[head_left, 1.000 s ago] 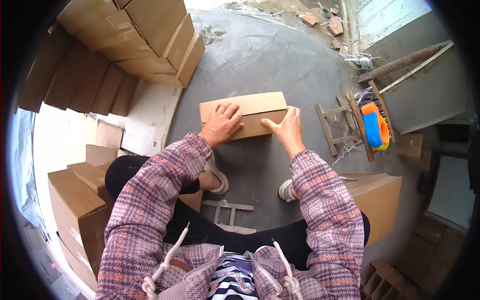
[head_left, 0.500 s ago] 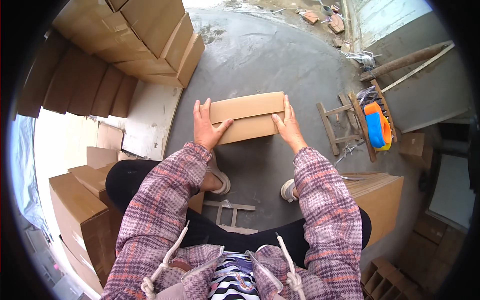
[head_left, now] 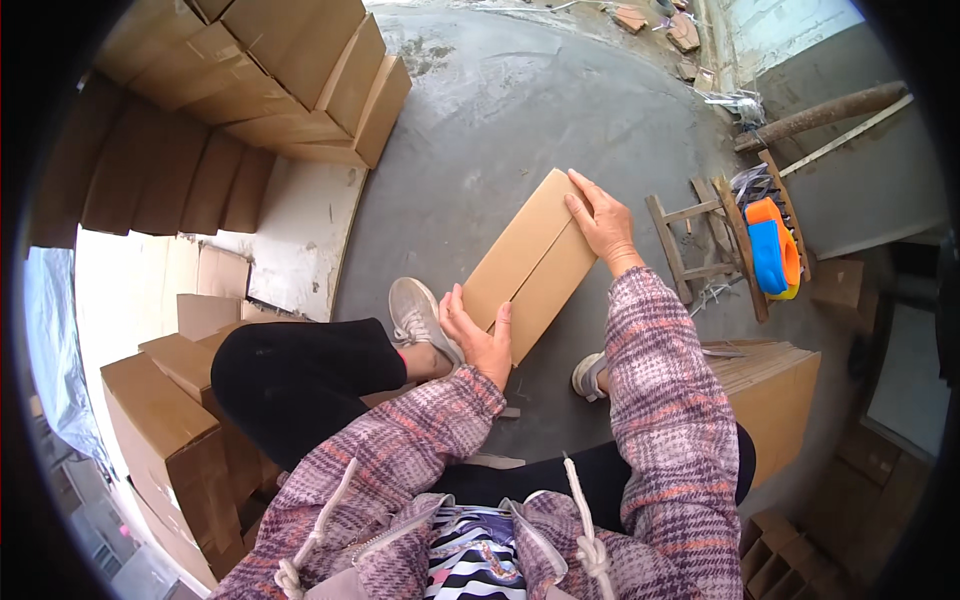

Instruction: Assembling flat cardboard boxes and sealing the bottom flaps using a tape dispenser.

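Observation:
Between my two hands is a brown cardboard box [head_left: 528, 262], tilted so its long side runs from lower left to upper right. A seam where two flaps meet runs along its upper face. My left hand [head_left: 478, 335] grips the near lower-left end, thumb lying on top. At the far upper-right end, my right hand [head_left: 603, 220] clasps the box, with its thumb on the upper face and the fingers over the edge. The underside of the box is hidden.
Large cartons [head_left: 290, 60] are stacked at the far left, and more boxes [head_left: 165, 410] stand by my left knee. Flat cardboard sheets [head_left: 770, 400] lean by my right leg. A wooden stool frame [head_left: 690, 240] and a rack with orange and blue tape rolls [head_left: 768, 255] stand at right.
The box has turned from nearly level to a steep slant. My left hand has moved nearer and rightward, and my right hand slightly farther away and right. My left foot has shifted forward.

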Demonstrator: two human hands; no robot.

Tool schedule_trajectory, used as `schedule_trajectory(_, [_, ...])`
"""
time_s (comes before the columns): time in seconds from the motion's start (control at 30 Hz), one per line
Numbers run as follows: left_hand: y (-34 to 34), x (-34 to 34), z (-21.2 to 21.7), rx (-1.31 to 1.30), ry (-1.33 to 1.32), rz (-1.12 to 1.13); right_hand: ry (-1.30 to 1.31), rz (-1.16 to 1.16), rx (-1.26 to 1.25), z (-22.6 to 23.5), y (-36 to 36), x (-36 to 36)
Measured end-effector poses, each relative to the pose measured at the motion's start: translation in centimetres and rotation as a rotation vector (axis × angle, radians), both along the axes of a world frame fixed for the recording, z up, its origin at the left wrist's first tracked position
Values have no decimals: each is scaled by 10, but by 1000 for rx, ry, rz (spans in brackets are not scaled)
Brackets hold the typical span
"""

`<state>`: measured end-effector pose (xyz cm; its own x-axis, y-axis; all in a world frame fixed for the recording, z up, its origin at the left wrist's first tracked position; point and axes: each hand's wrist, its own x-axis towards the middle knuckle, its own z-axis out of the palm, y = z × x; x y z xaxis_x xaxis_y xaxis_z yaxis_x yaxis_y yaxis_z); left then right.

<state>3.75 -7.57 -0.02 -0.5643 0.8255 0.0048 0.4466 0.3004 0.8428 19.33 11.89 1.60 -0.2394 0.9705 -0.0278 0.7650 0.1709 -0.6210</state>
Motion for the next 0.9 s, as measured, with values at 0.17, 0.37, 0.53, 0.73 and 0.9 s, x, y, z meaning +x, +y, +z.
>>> schedule_trajectory(0.17, [-11, -30, 6, 61, 257, -480, -69, -62, 94, -21, -9, 20])
schedule_trajectory(0.37, [-10, -57, 9, 75, 550, -919, -66, -80, 147, -13, -8, 20])
schedule_trajectory(0.53, [-25, -32, 3, 152, 622, -838, -34, -9, 58, -5, -2, 6])
schedule_trajectory(0.73, [-27, -25, 14, 22, 623, -816, -188, 77, 220, -10, 11, -20])
schedule_trajectory(0.9, [12, -25, 31, -9, 666, -1030, -166, 102, 329, -24, 13, -13])
